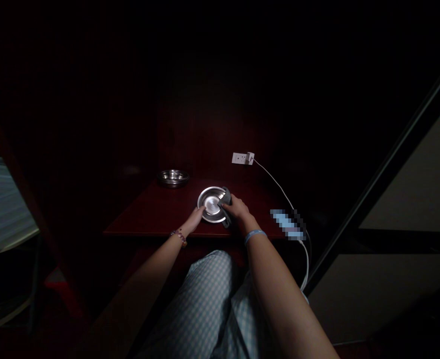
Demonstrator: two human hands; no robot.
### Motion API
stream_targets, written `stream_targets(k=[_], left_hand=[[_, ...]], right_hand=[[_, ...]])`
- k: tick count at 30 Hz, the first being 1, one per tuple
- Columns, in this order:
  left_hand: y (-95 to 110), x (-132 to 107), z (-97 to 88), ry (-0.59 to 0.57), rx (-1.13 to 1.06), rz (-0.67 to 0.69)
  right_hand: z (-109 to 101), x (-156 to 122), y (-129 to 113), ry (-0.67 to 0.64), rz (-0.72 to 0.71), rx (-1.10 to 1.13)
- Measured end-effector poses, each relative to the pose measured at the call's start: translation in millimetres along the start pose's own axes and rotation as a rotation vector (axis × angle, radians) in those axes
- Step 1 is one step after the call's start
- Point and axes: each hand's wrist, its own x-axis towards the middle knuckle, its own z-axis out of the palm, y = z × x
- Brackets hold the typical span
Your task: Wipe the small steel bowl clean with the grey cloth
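Observation:
A shiny metal bowl (211, 203) is held tilted over the front part of the dark red desk, its inside facing me. My left hand (196, 217) grips its left lower rim, thumb over the edge and the other fingers hidden behind. On the right side, my right hand (236, 206) is closed around a grey cloth (225, 198), which is folded over the bowl's right rim and touches its inside. Further back on the left stands a stack of metal bowls (173, 178), apart from both hands.
At the desk's (145, 214) right edge lies a blurred-out phone-like object (287, 224). A white cable (275, 182) runs from it to a charger in the wall socket (239, 158). Dark panels rise on both sides. My knees in checked cloth (212, 279) are below the desk edge.

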Motion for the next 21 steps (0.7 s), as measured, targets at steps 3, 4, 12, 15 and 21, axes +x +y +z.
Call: stream_targets(k=[3, 4, 12, 15, 21], left_hand=[[1, -1, -0.4, -0.007, 0.008, 0.016], [2, -2, -0.2, -0.001, 0.003, 0.023], [6, -6, 3.3, -0.011, 0.020, -0.016], [6, -5, 3.1, 0.012, 0.018, -0.011], [4, -4, 1.0, 0.009, 0.039, -0.003]], right_hand=[[-3, -2, -4, -0.018, 0.025, 0.026], [-4, -3, -5, -0.010, 0.033, 0.025], [-7, -6, -12, 0.031, 0.109, -0.011], [-6, -5, -14, 0.033, 0.110, 0.005], [-7, -3, -12, -0.006, 0.092, -0.004]])
